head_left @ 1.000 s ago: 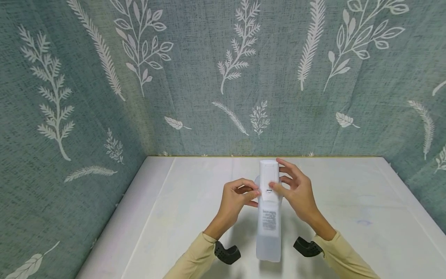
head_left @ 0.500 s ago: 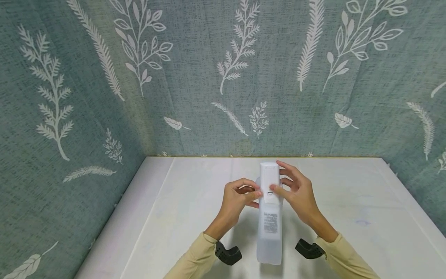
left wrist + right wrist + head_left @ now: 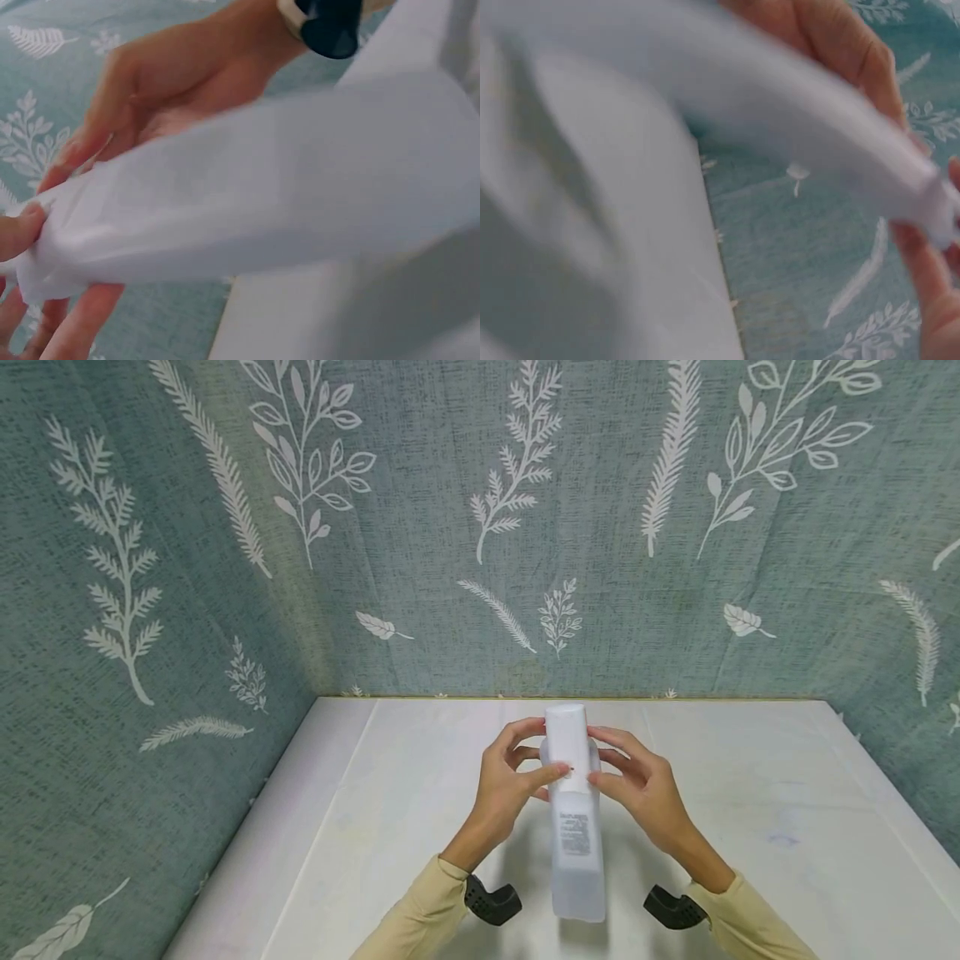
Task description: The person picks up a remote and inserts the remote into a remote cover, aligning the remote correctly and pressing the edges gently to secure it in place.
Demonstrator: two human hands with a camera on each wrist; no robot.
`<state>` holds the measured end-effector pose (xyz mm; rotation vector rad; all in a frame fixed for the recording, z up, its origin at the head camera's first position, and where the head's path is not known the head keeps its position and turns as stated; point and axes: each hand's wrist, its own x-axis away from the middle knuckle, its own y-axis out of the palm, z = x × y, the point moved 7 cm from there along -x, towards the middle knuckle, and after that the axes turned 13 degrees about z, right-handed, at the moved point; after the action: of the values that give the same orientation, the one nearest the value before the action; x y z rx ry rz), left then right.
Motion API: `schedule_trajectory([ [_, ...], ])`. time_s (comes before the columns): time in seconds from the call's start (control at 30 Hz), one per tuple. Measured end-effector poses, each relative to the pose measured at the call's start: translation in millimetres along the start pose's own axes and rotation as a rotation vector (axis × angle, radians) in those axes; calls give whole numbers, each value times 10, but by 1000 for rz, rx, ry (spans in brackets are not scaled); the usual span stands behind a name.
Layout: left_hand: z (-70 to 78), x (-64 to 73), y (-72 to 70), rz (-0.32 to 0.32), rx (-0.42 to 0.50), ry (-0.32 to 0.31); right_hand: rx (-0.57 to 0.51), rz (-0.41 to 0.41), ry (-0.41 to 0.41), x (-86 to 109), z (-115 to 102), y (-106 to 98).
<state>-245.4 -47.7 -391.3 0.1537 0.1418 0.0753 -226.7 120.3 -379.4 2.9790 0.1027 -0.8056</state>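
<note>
label print (image 3: pixel 576 835): too small to read | container (image 3: pixel 300 187): blurred in wrist views | sleeves (image 3: pixel 416 910): cut off below

White container (image 3: pixel 247 195), blurred, gripped toward its left end — left hand (image 3: pixel 79 322) and right hand (image 3: pixel 172 82) on opposite sides. Dark device (image 3: pixel 334 26) worn at the right wrist. Pale tabletop (image 3: pixel 262 315) at right; leaf-patterned cloth (image 3: pixel 165 322) at left.

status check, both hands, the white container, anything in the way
Left hand and right hand: both gripping far end. White container: printed label facing head camera. Obstructions: none seen between hands and container.
</note>
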Motion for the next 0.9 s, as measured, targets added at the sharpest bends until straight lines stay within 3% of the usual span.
schedule_trajectory([
  [0.2,52,12,-17,-9,49,-16,-123,-35,-62,71,-9,-48],
  [0.53,73,29,19,-45,37,-40,-15,43,-74,84,-54,-79],
  [0.73,99,39,7,-57,-2,-28,47,56,-54,110,-32,-48],
  [0.9,93,40,-17,-62,-52,-25,37,44,-32,112,-6,-10],
])
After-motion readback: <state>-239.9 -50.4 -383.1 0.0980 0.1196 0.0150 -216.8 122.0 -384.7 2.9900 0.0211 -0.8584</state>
